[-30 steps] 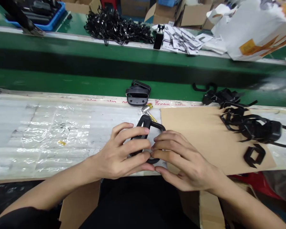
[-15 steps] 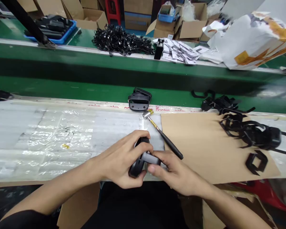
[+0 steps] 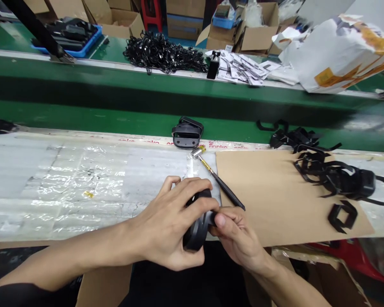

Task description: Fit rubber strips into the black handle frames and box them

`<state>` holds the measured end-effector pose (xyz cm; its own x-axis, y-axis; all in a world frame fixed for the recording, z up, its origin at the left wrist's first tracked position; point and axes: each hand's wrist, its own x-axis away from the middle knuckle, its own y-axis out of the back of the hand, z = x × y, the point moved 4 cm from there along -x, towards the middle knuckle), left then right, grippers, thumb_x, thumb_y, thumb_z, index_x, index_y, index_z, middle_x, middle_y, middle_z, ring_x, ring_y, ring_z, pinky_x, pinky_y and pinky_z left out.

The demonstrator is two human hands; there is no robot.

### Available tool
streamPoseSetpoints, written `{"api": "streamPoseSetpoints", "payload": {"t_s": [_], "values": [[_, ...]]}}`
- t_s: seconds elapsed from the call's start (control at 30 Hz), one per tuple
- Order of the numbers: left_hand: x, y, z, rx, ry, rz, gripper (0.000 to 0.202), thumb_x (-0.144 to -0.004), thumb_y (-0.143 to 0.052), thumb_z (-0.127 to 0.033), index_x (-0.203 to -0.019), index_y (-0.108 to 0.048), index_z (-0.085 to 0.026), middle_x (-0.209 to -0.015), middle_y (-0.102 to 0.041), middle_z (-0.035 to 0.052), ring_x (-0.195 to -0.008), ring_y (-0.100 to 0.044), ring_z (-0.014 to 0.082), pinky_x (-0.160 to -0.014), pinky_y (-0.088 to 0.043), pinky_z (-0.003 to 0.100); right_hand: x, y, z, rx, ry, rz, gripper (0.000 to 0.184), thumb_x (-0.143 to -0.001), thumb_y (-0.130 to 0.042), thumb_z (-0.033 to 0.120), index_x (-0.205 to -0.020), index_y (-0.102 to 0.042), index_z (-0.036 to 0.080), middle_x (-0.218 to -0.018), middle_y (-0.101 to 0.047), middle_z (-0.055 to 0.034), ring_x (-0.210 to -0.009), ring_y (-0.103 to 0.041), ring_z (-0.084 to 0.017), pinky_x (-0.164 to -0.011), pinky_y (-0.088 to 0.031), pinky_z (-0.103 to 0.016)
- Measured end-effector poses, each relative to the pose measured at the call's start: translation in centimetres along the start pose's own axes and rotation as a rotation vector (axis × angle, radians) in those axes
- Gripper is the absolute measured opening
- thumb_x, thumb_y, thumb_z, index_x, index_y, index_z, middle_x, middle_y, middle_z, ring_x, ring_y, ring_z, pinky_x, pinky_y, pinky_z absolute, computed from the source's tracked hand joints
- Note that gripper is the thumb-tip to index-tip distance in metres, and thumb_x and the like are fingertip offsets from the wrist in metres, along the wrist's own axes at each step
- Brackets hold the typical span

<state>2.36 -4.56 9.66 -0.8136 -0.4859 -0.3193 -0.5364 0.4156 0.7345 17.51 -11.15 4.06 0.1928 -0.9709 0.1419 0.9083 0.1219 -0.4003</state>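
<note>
Left hand (image 3: 168,224) and right hand (image 3: 240,241) are clamped on one black plastic frame (image 3: 195,232), more frames (image 3: 337,179) heaped on the cardboard sheet (image 3: 275,204) beyond.

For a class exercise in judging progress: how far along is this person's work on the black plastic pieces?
Done: one assembled-looking black plastic unit sits apart beyond the hands. In hand: the left hand and right hand grip a black plastic piece. Left: a heap of black frames lies by the cardboard sheet, so the work seems early, though that's a judgement.
</note>
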Motion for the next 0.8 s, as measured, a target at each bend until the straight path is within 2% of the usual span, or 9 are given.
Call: {"api": "streamPoseSetpoints", "payload": {"t_s": [0.1, 0.17, 0.23, 0.3, 0.4, 0.47, 0.6, 0.7, 0.8], "values": [[-0.6, 0.1, 0.7, 0.138, 0.102, -0.026, 0.062, -0.065, -0.070, -0.019, -0.125, -0.052, -0.023, -0.130, -0.063, 0.0137, -0.127, -0.062, 0.0363, -0.102, -0.045, 0.051, -0.9, 0.1, 0.8, -0.091, -0.032, 0.011, 0.054, -0.103, -0.061, 0.053, -0.062, -0.047, 0.021, -0.062, -0.038, 0.0036, -0.058, -0.035, -0.012, -0.058, -0.028, -0.030], [-1.1, 0.2, 1.5, 0.305, 0.226, -0.030, 0.059, -0.066, -0.067, -0.013, -0.121, -0.051, -0.025, -0.120, -0.068, 0.0098, -0.118, -0.066, 0.0325, -0.098, -0.049, 0.049, -1.7, 0.2, 1.6, -0.142, -0.098, 0.046, 0.047, -0.103, -0.060, 0.053, -0.073, -0.063, 0.017, -0.066, -0.049, 0.0005, -0.064, -0.046, -0.015, -0.064, -0.037, -0.030], [-1.7, 0.1, 2.4, 0.515, 0.343, -0.004, 0.054, -0.072, -0.066, -0.011, -0.121, -0.049, -0.027, -0.105, -0.071, 0.0047, -0.101, -0.071, 0.0270, -0.090, -0.054, 0.045, -2.5, 0.4, 2.3, -0.182, -0.132, 0.058, 0.039, -0.102, -0.063, 0.050, -0.086, -0.071, 0.015, -0.072, -0.056, -0.0020, -0.069, -0.052, -0.016, -0.070, -0.044, -0.031], [-2.2, -0.1, 3.1, 0.728, 0.417, 0.037, 0.046, -0.081, -0.066, -0.015, -0.121, -0.046, -0.026, -0.096, -0.070, 0.0015, -0.087, -0.072, 0.0222, -0.081, -0.056, 0.040, -3.4, 0.8, 2.5, -0.223, -0.125, 0.019, 0.033, -0.098, -0.070, 0.047, -0.087, -0.071, 0.016, -0.075, -0.060, -0.0026, -0.071, -0.056, -0.017, -0.072, -0.048, -0.030], [-2.8, -0.6, 4.1, 0.949, 0.470, 0.102, 0.038, -0.089, -0.067, -0.020, -0.121, -0.047, -0.024, -0.101, -0.071, 0.0038, -0.083, -0.074, 0.0204, -0.076, -0.059, 0.037, -4.3, 1.4, 1.8, -0.284, -0.172, -0.055, 0.039, -0.094, -0.073, 0.053, -0.079, -0.067, 0.018, -0.070, -0.058, -0.0003, -0.064, -0.054, -0.015, -0.067, -0.050, -0.029], [-3.1, -0.7, 4.8, 0.957, 0.474, 0.109, 0.040, -0.086, -0.069, -0.019, -0.121, -0.051, -0.023, -0.104, -0.072, 0.0050, -0.085, -0.074, 0.0209, -0.074, -0.059, 0.034, -4.7, 1.5, 1.2, -0.304, -0.194, -0.089, 0.046, -0.093, -0.073, 0.058, -0.072, -0.061, 0.019, -0.063, -0.051, 0.0025, -0.058, -0.048, -0.013, -0.062, -0.047, -0.027], [-3.5, -0.9, 5.9, 0.866, 0.461, 0.061, 0.046, -0.078, -0.075, -0.015, -0.121, -0.058, -0.022, -0.102, -0.071, 0.0043, -0.085, -0.071, 0.0196, -0.072, -0.056, 0.030, -5.1, 1.8, 0.8, -0.301, -0.138, -0.154, 0.052, -0.091, -0.076, 0.059, -0.065, -0.053, 0.021, -0.059, -0.040, 0.0053, -0.055, -0.037, -0.011, -0.055, -0.040, -0.024], [-3.6, -1.2, 6.3, 0.949, 0.480, 0.062, 0.046, -0.080, -0.080, -0.021, -0.120, -0.058, -0.021, -0.104, -0.072, 0.0060, -0.089, -0.072, 0.0214, -0.076, -0.057, 0.032, -5.3, 2.0, 0.8, -0.306, -0.172, -0.129, 0.051, -0.091, -0.074, 0.060, -0.066, -0.052, 0.021, -0.060, -0.040, 0.0056, -0.056, -0.040, -0.011, -0.058, -0.042, -0.025], [-3.5, -1.6, 6.6, 1.154, 0.520, 0.064, 0.042, -0.087, -0.080, -0.036, -0.119, -0.056, -0.021, -0.106, -0.072, 0.0077, -0.089, -0.074, 0.0225, -0.080, -0.059, 0.037, -5.7, 2.1, 0.6, -0.381, -0.242, -0.089, 0.046, -0.093, -0.071, 0.060, -0.073, -0.058, 0.020, -0.062, -0.047, 0.0042, -0.059, -0.049, -0.013, -0.066, -0.048, -0.027]]}}
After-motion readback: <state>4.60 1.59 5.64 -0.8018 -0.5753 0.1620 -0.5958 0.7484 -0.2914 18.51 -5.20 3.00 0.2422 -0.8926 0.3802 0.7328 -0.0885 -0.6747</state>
